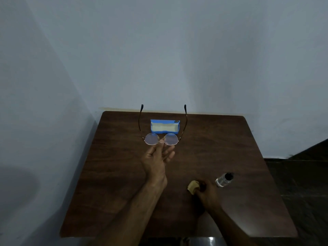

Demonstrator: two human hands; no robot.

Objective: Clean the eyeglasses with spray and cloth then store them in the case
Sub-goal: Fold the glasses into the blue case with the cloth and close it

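My left hand (158, 157) pinches the eyeglasses (170, 139) at the bridge and holds them above the table, lenses toward me, both temples unfolded and pointing away. Beyond them lies the blue case (164, 126), open, with a pale lining showing. Near the table's right front, my right hand (206, 191) grips a small tan cloth (193, 186), bunched up at the fingers. The clear spray bottle (224, 179) with a black cap stands just right of that hand, apart from it.
Everything sits on a dark brown wooden table (115, 183) pushed into a corner of pale walls. A dark floor and a step show past the table's right edge.
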